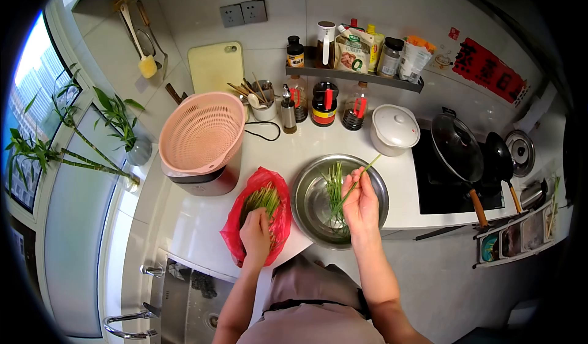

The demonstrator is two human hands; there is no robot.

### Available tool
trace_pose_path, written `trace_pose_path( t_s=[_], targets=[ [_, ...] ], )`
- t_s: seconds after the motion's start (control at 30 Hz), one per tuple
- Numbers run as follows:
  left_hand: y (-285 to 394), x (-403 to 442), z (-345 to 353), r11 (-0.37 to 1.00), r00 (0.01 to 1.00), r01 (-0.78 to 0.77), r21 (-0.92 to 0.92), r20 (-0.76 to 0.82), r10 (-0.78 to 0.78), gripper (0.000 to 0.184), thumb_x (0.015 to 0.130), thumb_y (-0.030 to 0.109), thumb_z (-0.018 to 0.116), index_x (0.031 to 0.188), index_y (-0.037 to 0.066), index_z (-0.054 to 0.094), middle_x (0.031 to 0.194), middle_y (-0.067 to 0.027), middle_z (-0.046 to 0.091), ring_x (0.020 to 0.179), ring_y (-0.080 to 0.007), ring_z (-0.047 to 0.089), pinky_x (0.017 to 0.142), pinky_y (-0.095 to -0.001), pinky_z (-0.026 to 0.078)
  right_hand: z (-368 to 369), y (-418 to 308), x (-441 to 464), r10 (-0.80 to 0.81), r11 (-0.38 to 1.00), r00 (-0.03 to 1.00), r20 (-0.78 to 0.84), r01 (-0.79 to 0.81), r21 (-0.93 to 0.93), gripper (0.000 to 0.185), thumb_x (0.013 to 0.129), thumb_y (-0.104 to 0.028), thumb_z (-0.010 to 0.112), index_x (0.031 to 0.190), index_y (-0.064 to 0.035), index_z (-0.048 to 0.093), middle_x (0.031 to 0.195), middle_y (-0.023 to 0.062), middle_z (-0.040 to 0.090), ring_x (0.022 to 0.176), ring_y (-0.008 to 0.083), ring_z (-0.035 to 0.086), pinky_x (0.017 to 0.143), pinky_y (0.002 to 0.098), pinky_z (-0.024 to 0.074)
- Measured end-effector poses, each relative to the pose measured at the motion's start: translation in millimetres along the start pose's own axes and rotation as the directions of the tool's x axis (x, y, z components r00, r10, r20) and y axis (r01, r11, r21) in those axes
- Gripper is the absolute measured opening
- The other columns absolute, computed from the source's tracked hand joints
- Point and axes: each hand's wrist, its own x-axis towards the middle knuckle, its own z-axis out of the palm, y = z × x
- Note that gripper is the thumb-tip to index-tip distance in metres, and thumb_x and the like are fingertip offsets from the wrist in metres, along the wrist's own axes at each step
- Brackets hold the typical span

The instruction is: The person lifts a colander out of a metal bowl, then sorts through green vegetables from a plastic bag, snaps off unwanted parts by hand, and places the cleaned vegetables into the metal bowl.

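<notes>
A red plastic bag [229,227] stands open on the counter, holding a bunch of thin green vegetable stalks [264,198]. My left hand [255,237] reaches into its mouth with fingers curled down among the stalks; the fingertips are partly hidden. To the right sits a steel bowl [304,218] with some cut green pieces [334,188] lying in it. Over the bowl's right side, my right hand [361,206] is closed, palm up, around a long green stalk [371,163], whose tip points up and right.
Left of the bag, a pink colander [205,129] rests on a dark bin-like container [214,181]. A white lidded pot [395,129] and a hob with a lidded pan [456,151] are to the right. Bottles [323,104] line the wall. The sink [187,301] lies front left.
</notes>
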Motion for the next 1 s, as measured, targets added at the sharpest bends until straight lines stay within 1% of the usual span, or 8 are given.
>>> trace_pose_path(
  t_s=[0.07,0.27,0.4,0.57,0.67,0.77,0.9,1.0],
  targets=[
    [-44.8,-15.8,11.9,0.973,0.954,0.094,0.211,0.261,-0.148,0.015,0.091,0.015,0.053,0.088,0.005,0.063,0.081,-0.0198,0.066,0.074,-0.0405,0.064,0.067,-0.0466,0.052,-4.6,-7.3,2.7,0.053,0.995,0.997,0.057,-0.057,0.078,0.013,0.099,-0.012,0.048,0.105,-0.0036,0.057,0.094,0.0076,0.060,0.084,0.0160,0.059,0.086,0.0319,0.0542],
    [-103.2,-56.7,26.0,0.768,0.694,-0.173,0.617,0.630,-0.350,0.025,0.090,0.017,0.044,0.085,0.004,0.065,0.078,-0.0197,0.067,0.072,-0.0381,0.068,0.064,-0.0475,0.055,-0.2,-11.8,-0.8,0.107,0.980,0.987,0.116,-0.124,0.158,0.017,0.100,-0.013,0.046,0.105,-0.0022,0.058,0.088,0.0067,0.056,0.079,0.0147,0.053,0.075,0.0278,0.0558],
    [-119.5,-69.6,35.4,0.682,0.729,-0.198,0.704,0.571,-0.378,0.016,0.084,0.021,0.054,0.083,0.010,0.065,0.077,-0.0157,0.068,0.073,-0.0360,0.067,0.067,-0.0470,0.055,0.5,-12.8,-1.8,0.124,0.976,0.981,0.152,-0.148,0.162,0.020,0.101,-0.015,0.043,0.108,-0.0027,0.057,0.086,0.0057,0.054,0.077,0.0142,0.051,0.070,0.0264,0.0543],
    [-99.0,-58.0,30.5,0.794,0.855,-0.102,0.600,0.461,-0.239,0.015,0.083,0.014,0.052,0.081,0.007,0.065,0.079,-0.0158,0.068,0.071,-0.0335,0.067,0.058,-0.0453,0.054,-2.0,-13.0,-3.0,0.176,0.978,0.955,0.241,-0.198,0.070,0.021,0.102,-0.018,0.040,0.111,-0.0071,0.055,0.082,0.0044,0.052,0.076,0.0139,0.050,0.066,0.0271,0.0522],
    [-109.2,-59.1,37.7,0.831,0.928,-0.153,0.535,0.366,-0.065,0.008,0.079,0.013,0.058,0.079,0.008,0.064,0.075,-0.0142,0.067,0.079,-0.0313,0.064,0.070,-0.0453,0.051,5.2,-10.1,-9.7,0.195,0.965,0.958,0.211,-0.149,-0.216,0.015,0.102,-0.019,0.041,0.110,-0.0110,0.052,0.080,0.0039,0.052,0.072,0.0147,0.050,0.061,0.0296,0.0489],
    [-83.1,-51.5,29.1,0.773,0.775,-0.293,0.563,0.613,-0.154,0.009,0.076,0.012,0.061,0.081,0.007,0.066,0.081,-0.0148,0.066,0.086,-0.0317,0.060,0.084,-0.0444,0.044,6.8,-8.5,-12.6,0.220,0.938,0.959,0.178,-0.158,-0.309,0.014,0.101,-0.018,0.043,0.106,-0.0099,0.053,0.080,0.0044,0.053,0.071,0.0143,0.050,0.063,0.0301,0.0505],
    [-78.7,-50.9,33.3,0.849,0.821,-0.149,0.507,0.542,-0.180,0.015,0.075,0.013,0.063,0.088,0.008,0.068,0.088,-0.0143,0.066,0.088,-0.0322,0.059,0.088,-0.0451,0.039,-5.0,-11.1,-9.2,0.259,0.909,0.946,0.197,-0.170,-0.380,0.015,0.100,-0.017,0.044,0.106,-0.0082,0.054,0.086,0.0059,0.058,0.078,0.0165,0.056,0.071,0.0345,0.0550],
    [-73.0,-44.8,26.4,0.897,0.933,-0.245,0.368,0.341,0.115,0.018,0.077,0.017,0.064,0.092,0.010,0.069,0.094,-0.0120,0.066,0.091,-0.0307,0.059,0.084,-0.0443,0.041,-6.9,-9.4,1.4,0.227,0.796,0.972,0.055,-0.153,-0.585,0.012,0.098,-0.016,0.049,0.103,-0.0070,0.056,0.089,0.0054,0.060,0.081,0.0163,0.058,0.072,0.0340,0.0560]
  ],
)
